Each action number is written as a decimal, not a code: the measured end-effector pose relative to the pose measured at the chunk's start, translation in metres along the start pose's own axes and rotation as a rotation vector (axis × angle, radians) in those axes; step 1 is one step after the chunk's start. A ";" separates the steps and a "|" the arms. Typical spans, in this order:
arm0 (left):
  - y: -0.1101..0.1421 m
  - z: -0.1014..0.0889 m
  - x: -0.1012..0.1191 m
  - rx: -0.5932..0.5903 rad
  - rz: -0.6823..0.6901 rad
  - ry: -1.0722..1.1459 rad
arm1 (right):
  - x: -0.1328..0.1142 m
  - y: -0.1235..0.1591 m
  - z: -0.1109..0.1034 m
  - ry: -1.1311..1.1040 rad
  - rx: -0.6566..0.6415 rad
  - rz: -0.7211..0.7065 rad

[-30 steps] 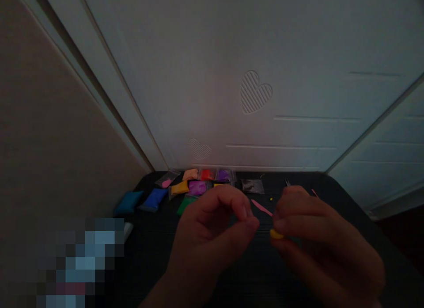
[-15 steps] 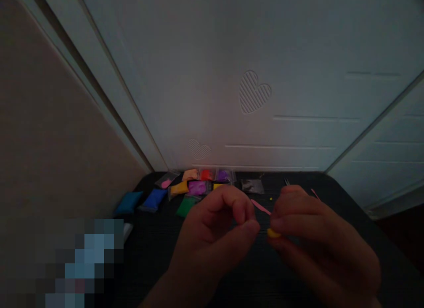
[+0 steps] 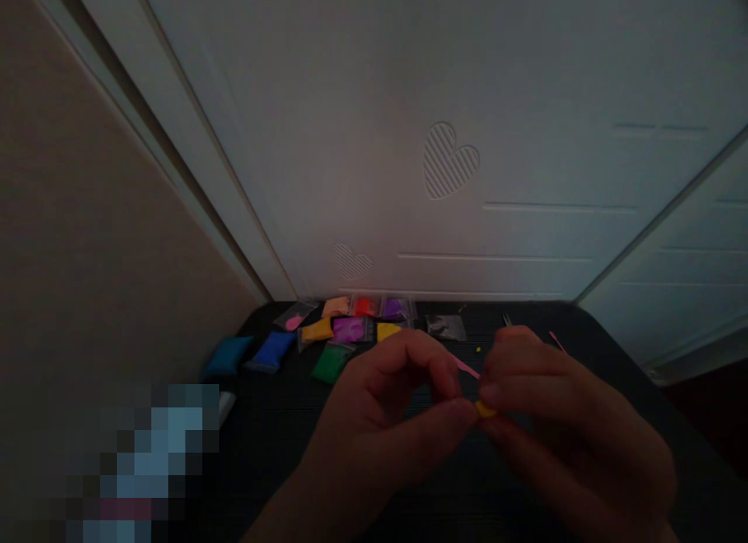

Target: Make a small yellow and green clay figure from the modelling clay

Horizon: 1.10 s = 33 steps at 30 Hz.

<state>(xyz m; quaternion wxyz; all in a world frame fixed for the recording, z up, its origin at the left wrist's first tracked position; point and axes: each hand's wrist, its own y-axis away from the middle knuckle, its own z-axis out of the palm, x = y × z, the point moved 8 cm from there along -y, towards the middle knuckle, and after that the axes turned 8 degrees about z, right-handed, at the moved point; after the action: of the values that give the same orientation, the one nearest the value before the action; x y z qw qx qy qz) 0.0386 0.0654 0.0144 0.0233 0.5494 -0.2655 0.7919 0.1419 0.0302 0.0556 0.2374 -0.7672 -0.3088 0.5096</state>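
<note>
A small lump of yellow modelling clay (image 3: 485,410) is pinched between the thumb and fingers of my right hand (image 3: 573,426). From the left, the thumb tip of my left hand (image 3: 386,426) presses against its edge, with the fingers curled in. The far side of the lump is hidden by my right fingers. Just behind the hands lies a pink modelling tool (image 3: 466,366), partly covered by them. Another thin pink tool (image 3: 557,340) and a pronged metal tip (image 3: 506,319) show beyond my right hand.
Bags of coloured clay lie along the back of the dark table (image 3: 262,426), among them a green bag (image 3: 330,363), a blue bag (image 3: 273,350) and a yellow bag (image 3: 388,333). A yellow crumb (image 3: 478,349) sits behind the hands. A white panel (image 3: 327,138) rises behind the table.
My left hand has moved right, so its thumb now meets the yellow clay. The gap between the hands has closed. My right hand keeps its pinch almost in place.
</note>
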 end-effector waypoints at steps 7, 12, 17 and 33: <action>0.000 0.000 -0.005 -0.042 -0.126 -0.032 | 0.002 0.001 0.000 0.017 -0.012 0.022; 0.000 0.000 -0.005 -0.047 -0.092 -0.053 | 0.002 -0.002 0.004 0.105 -0.063 0.004; 0.000 -0.001 -0.003 -0.032 -0.102 -0.066 | 0.003 -0.003 0.005 0.104 -0.080 0.006; -0.003 -0.007 0.007 0.011 0.000 -0.226 | 0.006 -0.002 0.003 0.081 -0.062 0.048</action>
<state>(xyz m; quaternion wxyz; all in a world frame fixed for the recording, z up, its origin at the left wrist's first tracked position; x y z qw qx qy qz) 0.0309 0.0690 0.0202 -0.0102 0.6353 -0.2621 0.7263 0.1408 0.0362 0.0522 0.2136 -0.8014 -0.2960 0.4739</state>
